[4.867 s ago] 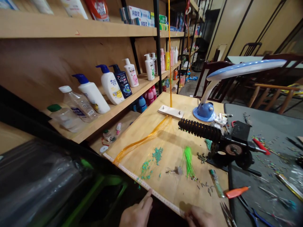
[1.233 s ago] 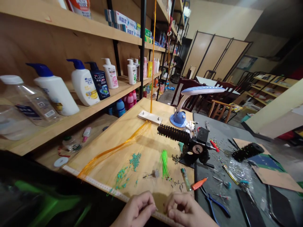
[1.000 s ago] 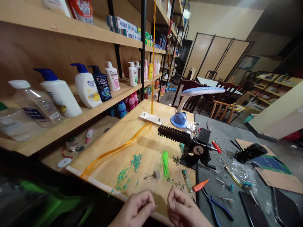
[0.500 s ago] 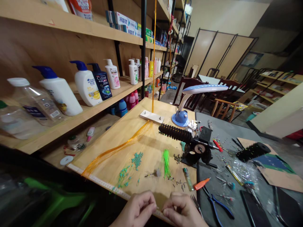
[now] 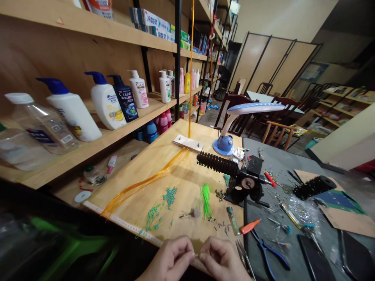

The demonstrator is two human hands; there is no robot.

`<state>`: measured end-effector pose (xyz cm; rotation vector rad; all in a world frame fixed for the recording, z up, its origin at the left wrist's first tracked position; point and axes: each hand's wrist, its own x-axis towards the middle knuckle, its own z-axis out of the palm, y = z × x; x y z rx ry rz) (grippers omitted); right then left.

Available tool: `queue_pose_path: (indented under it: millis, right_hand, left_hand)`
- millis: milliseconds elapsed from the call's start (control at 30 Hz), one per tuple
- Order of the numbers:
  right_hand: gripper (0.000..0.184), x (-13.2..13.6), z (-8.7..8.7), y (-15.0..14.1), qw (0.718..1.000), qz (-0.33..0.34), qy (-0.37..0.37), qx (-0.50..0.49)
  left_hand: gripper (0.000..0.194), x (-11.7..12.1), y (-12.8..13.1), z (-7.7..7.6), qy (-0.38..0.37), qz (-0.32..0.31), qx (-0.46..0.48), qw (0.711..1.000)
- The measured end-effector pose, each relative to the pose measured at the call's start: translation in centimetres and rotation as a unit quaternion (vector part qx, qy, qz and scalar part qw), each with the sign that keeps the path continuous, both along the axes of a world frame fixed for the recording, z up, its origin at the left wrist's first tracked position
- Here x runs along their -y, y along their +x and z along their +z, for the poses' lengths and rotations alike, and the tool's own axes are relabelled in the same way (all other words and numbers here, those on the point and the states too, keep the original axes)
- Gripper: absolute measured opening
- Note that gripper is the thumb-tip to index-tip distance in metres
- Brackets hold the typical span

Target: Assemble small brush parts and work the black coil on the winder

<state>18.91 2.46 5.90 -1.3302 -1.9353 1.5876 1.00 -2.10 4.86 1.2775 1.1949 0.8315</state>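
My left hand (image 5: 175,257) and my right hand (image 5: 219,257) meet at the table's front edge, thumbs and forefingers pinched close together. Something tiny and pale shows between the fingertips; its kind is too small to make out. Just beyond them lie a small grey-headed tool (image 5: 191,213), a bundle of bright green line (image 5: 206,201) and a scatter of turquoise beads (image 5: 170,197). More turquoise beads on thin line (image 5: 154,216) lie nearer the edge. A hank of orange line (image 5: 146,179) runs from a white clamping plate (image 5: 188,143) to the front left edge.
A black hand-cranked device with a ribbed roller (image 5: 218,163) stands right of centre, a blue lamp (image 5: 224,144) behind it. Scissors (image 5: 245,257), blue-handled pliers (image 5: 271,251), an orange-handled tool (image 5: 250,226) and a phone (image 5: 315,257) lie at right. Shelves of pump bottles (image 5: 108,103) line the left.
The view has swung right since the earliest frame. My hands, then apart at the edge with the left forefinger stretched out, have come together pinched; my right hand has moved in closer to the left.
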Motion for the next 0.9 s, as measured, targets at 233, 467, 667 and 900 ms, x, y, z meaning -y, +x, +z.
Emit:
queue_pose_path:
  millis: [233, 467, 667, 900]
  right_hand:
    - [0.028, -0.2, -0.3, 0.2, 1.000, 0.010, 0.023, 0.008]
    - [0.029, -0.1, -0.5, 0.6, 0.999, 0.021, 0.038, 0.023]
    - [0.030, -0.1, 0.0, 0.2, 0.999, 0.011, 0.030, 0.035]
    - [0.028, -0.1, -0.3, 0.1, 0.998, 0.009, 0.033, 0.043]
  left_hand:
    - [0.027, 0.1, 0.0, -0.2, 0.006, 0.011, 0.006, 1.000]
    - [0.029, -0.2, 0.0, -0.5, 0.019, -0.008, 0.000, 1.000]
    - [0.030, -0.1, 0.1, -0.6, 0.022, -0.005, 0.011, 1.000]
    - [0.033, -0.2, -0.2, -1.6, 0.038, -0.012, 0.022, 0.999]
